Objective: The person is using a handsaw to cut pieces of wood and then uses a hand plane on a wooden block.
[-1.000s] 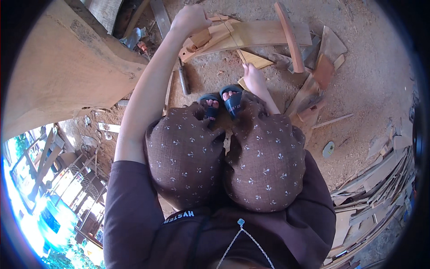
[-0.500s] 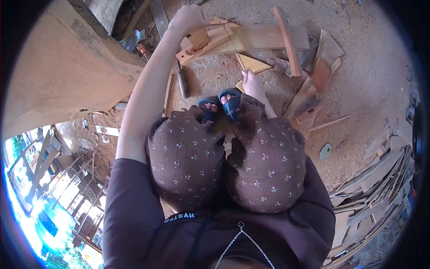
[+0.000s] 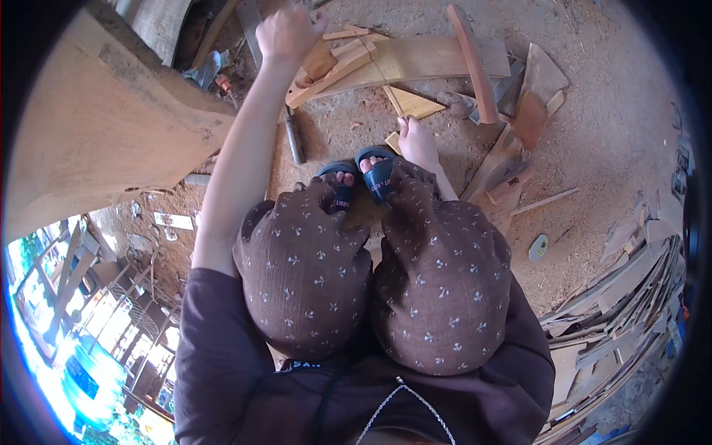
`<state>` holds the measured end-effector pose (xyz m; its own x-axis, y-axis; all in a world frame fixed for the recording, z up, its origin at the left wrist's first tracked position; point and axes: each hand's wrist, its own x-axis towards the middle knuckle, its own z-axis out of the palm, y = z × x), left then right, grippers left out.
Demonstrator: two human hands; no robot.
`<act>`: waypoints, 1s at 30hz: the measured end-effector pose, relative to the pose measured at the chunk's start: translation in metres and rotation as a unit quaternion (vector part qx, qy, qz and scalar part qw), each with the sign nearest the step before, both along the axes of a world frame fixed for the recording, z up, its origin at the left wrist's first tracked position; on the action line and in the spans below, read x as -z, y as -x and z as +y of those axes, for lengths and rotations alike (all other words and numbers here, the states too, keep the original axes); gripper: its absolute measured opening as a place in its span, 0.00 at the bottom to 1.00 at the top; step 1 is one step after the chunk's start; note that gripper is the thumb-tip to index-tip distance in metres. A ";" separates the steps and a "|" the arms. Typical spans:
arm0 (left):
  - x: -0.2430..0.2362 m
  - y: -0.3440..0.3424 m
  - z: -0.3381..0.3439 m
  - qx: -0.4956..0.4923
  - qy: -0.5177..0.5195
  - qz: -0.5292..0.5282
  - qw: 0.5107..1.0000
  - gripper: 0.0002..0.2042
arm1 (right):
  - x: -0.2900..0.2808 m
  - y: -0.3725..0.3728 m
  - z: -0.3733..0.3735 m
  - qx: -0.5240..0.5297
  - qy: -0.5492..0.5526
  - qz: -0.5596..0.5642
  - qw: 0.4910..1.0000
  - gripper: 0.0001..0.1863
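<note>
My left hand (image 3: 288,35) is curled closed at the top, over the far left end of the wood pieces; whatever it may hold is hidden. Close by its wrist sits a small reddish-brown wooden block (image 3: 319,61), against a light wooden bar (image 3: 337,74). In front of my feet, my right hand (image 3: 418,141) is pinched round the near end of a thin dark rod (image 3: 384,77). That rod slants away across the bar's end and a triangular wood offcut (image 3: 415,102). A wide board (image 3: 430,59) lies behind the offcut.
A dark cylindrical tool handle (image 3: 294,139) lies left of my sandals (image 3: 377,174). One curved wooden strip (image 3: 475,67) crosses the board's right side. Large timber (image 3: 126,119) stands at left. Stacked thin offcuts (image 3: 623,311) fill the lower right.
My left hand has moved up and to the left, away from the small block. My right hand stays nearly in place on the rod, and the whole view has shifted slightly.
</note>
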<state>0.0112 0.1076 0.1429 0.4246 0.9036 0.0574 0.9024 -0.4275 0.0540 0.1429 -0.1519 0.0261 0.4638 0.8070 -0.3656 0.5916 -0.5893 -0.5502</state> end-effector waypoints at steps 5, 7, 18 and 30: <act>0.012 -0.004 -0.020 -0.003 -0.059 0.007 0.998 0.24 | 0.003 0.000 -0.004 -0.002 -0.027 0.005 1.000 0.18; 0.008 0.004 -0.006 0.014 -0.036 -0.032 0.999 0.23 | 0.002 -0.003 -0.001 -0.014 -0.035 0.026 0.999 0.19; 0.007 0.007 0.012 0.072 0.013 0.017 0.997 0.19 | -0.004 -0.006 0.025 -0.053 0.014 0.005 0.998 0.21; 0.011 0.004 0.020 -0.007 0.044 0.011 0.999 0.14 | -0.026 0.009 0.037 -0.016 0.041 -0.006 0.999 0.20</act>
